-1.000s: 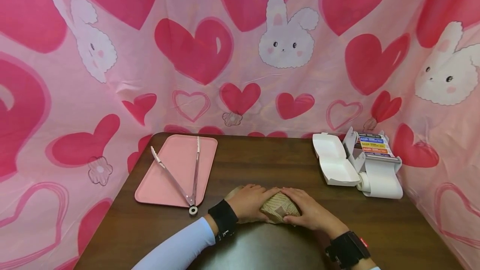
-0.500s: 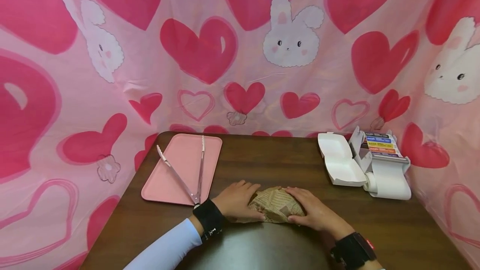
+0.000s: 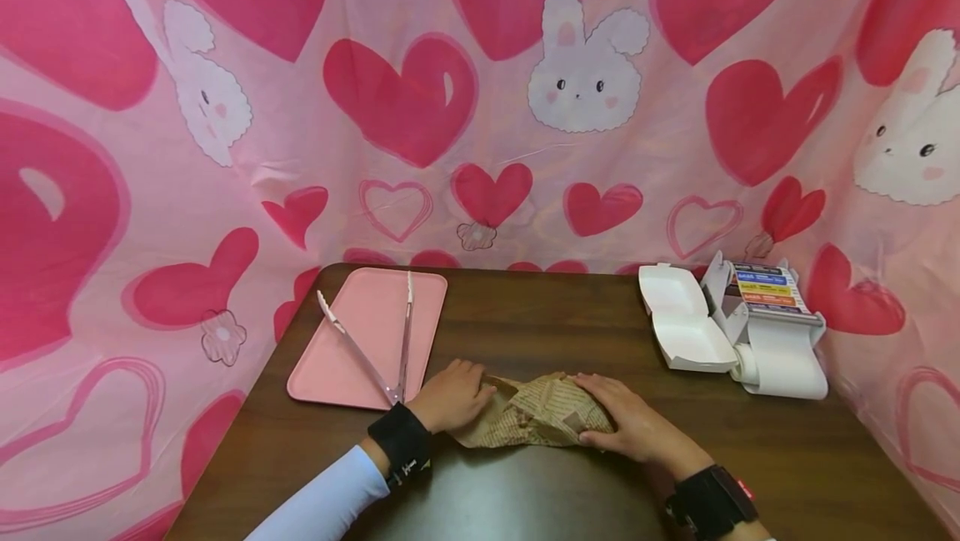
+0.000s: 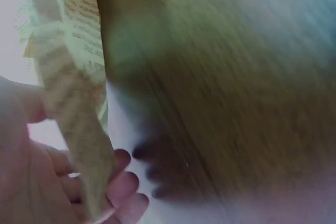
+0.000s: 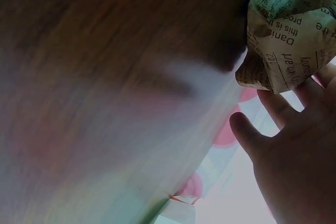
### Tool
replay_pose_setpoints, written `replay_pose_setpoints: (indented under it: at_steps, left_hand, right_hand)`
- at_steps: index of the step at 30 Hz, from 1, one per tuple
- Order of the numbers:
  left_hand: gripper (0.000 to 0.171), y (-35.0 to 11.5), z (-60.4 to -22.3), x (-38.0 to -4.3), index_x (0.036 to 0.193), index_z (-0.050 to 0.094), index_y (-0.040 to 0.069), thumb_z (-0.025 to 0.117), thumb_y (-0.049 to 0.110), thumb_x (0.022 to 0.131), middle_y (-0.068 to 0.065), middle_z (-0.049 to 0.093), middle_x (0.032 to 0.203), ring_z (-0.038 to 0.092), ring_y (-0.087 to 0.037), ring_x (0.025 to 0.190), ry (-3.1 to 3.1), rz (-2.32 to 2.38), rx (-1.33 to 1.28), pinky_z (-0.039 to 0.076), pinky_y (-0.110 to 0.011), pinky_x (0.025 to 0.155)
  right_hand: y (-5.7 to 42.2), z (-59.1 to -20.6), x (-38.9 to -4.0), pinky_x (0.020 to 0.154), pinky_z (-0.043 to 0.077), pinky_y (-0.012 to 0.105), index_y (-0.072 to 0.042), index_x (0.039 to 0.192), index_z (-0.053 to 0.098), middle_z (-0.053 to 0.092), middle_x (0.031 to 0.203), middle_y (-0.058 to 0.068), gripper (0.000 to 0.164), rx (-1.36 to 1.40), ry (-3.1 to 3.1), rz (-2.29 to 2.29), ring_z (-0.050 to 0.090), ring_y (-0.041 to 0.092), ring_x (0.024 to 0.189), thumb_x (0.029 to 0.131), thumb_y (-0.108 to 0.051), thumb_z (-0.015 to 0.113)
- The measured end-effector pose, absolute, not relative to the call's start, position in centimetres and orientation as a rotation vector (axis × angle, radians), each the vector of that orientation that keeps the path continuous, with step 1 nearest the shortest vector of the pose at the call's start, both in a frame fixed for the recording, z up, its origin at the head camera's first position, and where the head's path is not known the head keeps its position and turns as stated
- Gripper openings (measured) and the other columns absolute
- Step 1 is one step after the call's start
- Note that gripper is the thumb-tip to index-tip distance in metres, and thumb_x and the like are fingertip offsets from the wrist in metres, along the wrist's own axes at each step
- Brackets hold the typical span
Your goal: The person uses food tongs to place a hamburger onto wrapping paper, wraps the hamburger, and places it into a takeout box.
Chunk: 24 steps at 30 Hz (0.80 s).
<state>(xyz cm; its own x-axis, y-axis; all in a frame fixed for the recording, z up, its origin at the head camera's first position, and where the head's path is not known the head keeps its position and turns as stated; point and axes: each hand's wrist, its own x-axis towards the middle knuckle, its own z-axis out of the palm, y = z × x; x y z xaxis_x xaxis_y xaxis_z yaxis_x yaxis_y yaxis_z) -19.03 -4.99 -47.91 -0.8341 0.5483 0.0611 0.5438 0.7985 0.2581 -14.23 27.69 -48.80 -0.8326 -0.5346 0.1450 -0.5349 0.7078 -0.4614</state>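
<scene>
A bundle wrapped in brown newsprint-patterned paper [image 3: 551, 408] lies on the table in front of the person; its contents are hidden. My left hand [image 3: 452, 395] holds the paper's loose left end. In the left wrist view, fingers [image 4: 123, 184] curl around that tapering paper flap [image 4: 79, 108]. My right hand [image 3: 626, 416] cups the bundle's right end, thumb on the near side and fingers over the far side. In the right wrist view, the crumpled printed paper [image 5: 294, 35] rests against the right hand's fingers [image 5: 275, 107].
A pink tray [image 3: 367, 308] stands at the back left with spread metal tongs [image 3: 406, 349] across it. At the back right are an open white takeaway box [image 3: 693, 337] and a dispenser [image 3: 776, 299] with coloured labels and a white roll [image 3: 787, 366]. The wooden table [image 3: 540, 316] meets a pink heart-print backdrop.
The left hand has moved left from the bundle's top to its left end, drawing out a paper flap. The right hand stays on the right end. The view has shifted slightly.
</scene>
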Motion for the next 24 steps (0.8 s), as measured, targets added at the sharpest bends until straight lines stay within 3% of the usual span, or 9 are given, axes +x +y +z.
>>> replay_pose_setpoints:
  at_steps: [4,12,18,24]
  left_hand:
    - [0.037,-5.0,-48.0,-19.0,0.12,0.063,-0.006,0.06,0.023,0.097,-0.021,0.066,0.112,0.06,-0.039,0.11,2.963,0.483,0.816,0.048,-0.048,0.098]
    - [0.032,-5.6,-48.2,-19.7,0.116,0.064,0.001,0.065,0.026,0.095,-0.019,0.071,0.106,0.068,-0.039,0.099,2.853,0.769,0.693,0.054,-0.051,0.085]
    - [0.027,-6.0,-48.1,-20.2,0.116,0.065,0.006,0.066,0.022,0.094,-0.009,0.07,0.097,0.064,-0.023,0.088,2.68,1.064,0.626,0.052,-0.039,0.075]
    - [0.035,-6.0,-47.5,-20.4,0.123,0.061,-0.002,0.063,0.013,0.092,-0.002,0.057,0.082,0.053,-0.014,0.073,2.402,1.42,0.567,0.043,-0.028,0.065]
  right_hand:
    - [27.8,-48.9,-14.2,0.103,0.038,0.067,-0.005,0.151,0.043,0.048,0.15,0.02,0.081,0.906,-2.915,0.806,0.044,0.045,0.136,0.088,-0.042,0.078]
    - [27.9,-49.0,-14.3,0.103,0.038,0.068,-0.005,0.151,0.043,0.047,0.151,0.02,0.081,0.898,-2.926,0.821,0.044,0.045,0.137,0.089,-0.044,0.077]
    - [28.0,-48.9,-14.2,0.103,0.038,0.068,-0.006,0.152,0.042,0.046,0.152,0.02,0.082,0.894,-2.927,0.821,0.043,0.046,0.137,0.088,-0.043,0.077]
    - [28.0,-49.1,-14.2,0.103,0.038,0.068,-0.005,0.152,0.042,0.047,0.152,0.019,0.081,0.907,-2.911,0.799,0.044,0.045,0.137,0.089,-0.043,0.076]
